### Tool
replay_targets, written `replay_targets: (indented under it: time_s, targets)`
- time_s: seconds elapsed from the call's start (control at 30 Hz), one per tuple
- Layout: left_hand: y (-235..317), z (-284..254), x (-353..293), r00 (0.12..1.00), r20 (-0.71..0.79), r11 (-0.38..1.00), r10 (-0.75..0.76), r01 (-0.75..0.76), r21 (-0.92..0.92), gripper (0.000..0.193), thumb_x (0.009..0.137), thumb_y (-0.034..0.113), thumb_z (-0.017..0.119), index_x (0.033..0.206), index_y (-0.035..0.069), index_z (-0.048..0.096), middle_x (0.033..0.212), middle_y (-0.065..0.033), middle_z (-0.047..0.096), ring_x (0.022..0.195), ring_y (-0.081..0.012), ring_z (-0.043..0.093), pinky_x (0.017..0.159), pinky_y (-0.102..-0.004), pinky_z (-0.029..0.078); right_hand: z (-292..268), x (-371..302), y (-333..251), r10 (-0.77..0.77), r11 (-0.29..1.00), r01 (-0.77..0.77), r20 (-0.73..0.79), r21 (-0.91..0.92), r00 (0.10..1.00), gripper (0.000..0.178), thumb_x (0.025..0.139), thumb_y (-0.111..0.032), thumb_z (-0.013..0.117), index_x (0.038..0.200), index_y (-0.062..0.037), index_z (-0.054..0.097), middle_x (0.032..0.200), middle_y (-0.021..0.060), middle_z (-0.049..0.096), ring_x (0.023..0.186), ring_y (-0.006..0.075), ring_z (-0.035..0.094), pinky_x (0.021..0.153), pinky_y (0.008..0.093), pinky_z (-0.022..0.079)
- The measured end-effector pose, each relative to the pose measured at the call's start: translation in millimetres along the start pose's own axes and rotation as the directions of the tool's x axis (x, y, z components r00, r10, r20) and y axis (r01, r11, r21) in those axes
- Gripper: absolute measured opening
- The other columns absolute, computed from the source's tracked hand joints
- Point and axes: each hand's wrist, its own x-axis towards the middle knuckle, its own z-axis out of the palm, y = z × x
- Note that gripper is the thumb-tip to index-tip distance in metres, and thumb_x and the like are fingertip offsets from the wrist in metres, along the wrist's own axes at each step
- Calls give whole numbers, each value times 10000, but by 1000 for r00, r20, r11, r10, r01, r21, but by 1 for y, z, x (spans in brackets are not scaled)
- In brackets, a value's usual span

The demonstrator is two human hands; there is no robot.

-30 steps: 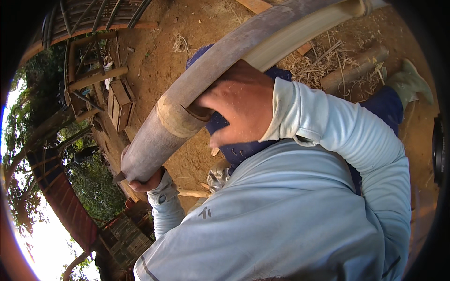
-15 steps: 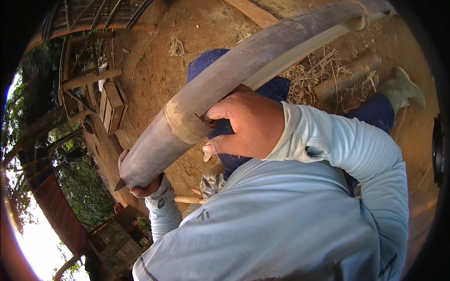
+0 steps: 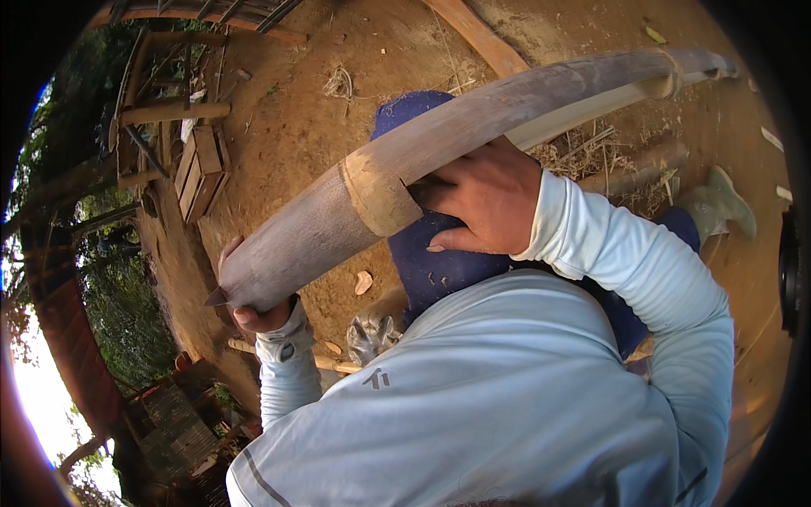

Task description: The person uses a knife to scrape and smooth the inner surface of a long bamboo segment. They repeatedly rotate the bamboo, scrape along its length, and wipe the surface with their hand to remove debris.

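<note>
A long grey-brown bamboo pole [image 3: 473,114] lies slantwise across my view, resting over my blue-trousered knee. Beyond a pale, scraped node band [image 3: 378,193] its side is cut open, showing a lighter inside. My left hand [image 3: 262,317] is closed round the whole near-left end, fingers on the far side and thumb underneath. A dark pointed tip [image 3: 216,298] sticks out at that end; what it belongs to is unclear. At the opened side, just right of the node, my right hand [image 3: 490,198] grips the pole. Its fingers go out of sight beneath the pole and its thumb stands apart.
Fibrous shavings [image 3: 604,156] and a cut log [image 3: 642,166] lie right of my knee, near my boot [image 3: 718,207]. A plank [image 3: 481,38] lies on the earth floor at the top. A wooden crate [image 3: 203,171] stands left. A clear plastic bag [image 3: 372,336] lies near my waist.
The view has shifted, and the pole's node appears farther right. My right thumb has come away from the pole's edge, with the fingers reaching farther under. My left hand keeps its hold.
</note>
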Motion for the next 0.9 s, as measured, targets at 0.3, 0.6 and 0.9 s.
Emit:
replay_targets:
  time_s: [0.3, 0.6, 0.9]
  targets:
    - [3, -4, 5, 999, -38, 1000, -1, 1, -2, 925, 819, 601, 674, 1394, -85, 441, 1346, -249, 554, 1249, -374, 556, 1073, -514, 429, 0, 7, -9, 112, 969, -116, -32, -217, 993, 631, 756, -485, 783, 1304, -197, 660, 1429, 66, 499, 1352, 323, 435, 1132, 549, 295]
    - [4, -10, 0, 995, -95, 999, -2, 7, 52, 907, 828, 618, 653, 1368, -87, 467, 1351, -250, 552, 1258, -368, 548, 1077, -496, 420, -1, -7, 15, 118, 992, -120, -61, -32, 991, 551, 751, -473, 784, 1238, -227, 706, 1389, 93, 508, 1332, 330, 434, 1097, 546, 328]
    - [6, 0, 4, 999, -33, 992, 28, -24, 124, 934, 824, 652, 610, 1359, -98, 459, 1331, -260, 559, 1238, -379, 558, 1060, -494, 427, -2, -5, 12, 141, 959, -155, -77, -237, 987, 693, 742, -527, 779, 1372, -296, 606, 1400, 101, 499, 1327, 345, 433, 1089, 559, 325]
